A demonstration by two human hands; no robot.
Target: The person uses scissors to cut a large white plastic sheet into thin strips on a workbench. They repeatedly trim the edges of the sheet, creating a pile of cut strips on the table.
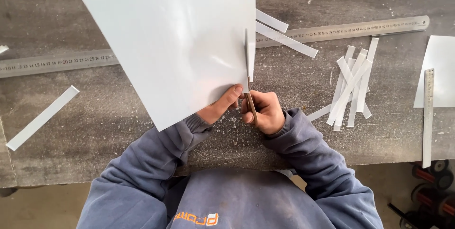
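Left hand [219,106] pinches the white sheet [180,44] at its bottom edge, right hand [265,111] grips scissors [248,75] cutting along the right edge; strips [351,84] piled near, bench [95,115] roomy at left.

The big white sheet [175,44] looks smooth and a little shiny, like thin plastic or glossy card. The cut strips [351,84] have the same smooth white look. The scissors [250,91] are thin metal. The long ruler [341,30] is dull grey metal, and so is the short ruler [428,115]. The worktop [95,115] is rough, grey and scratched. The sleeves [313,148] are soft blue cloth.
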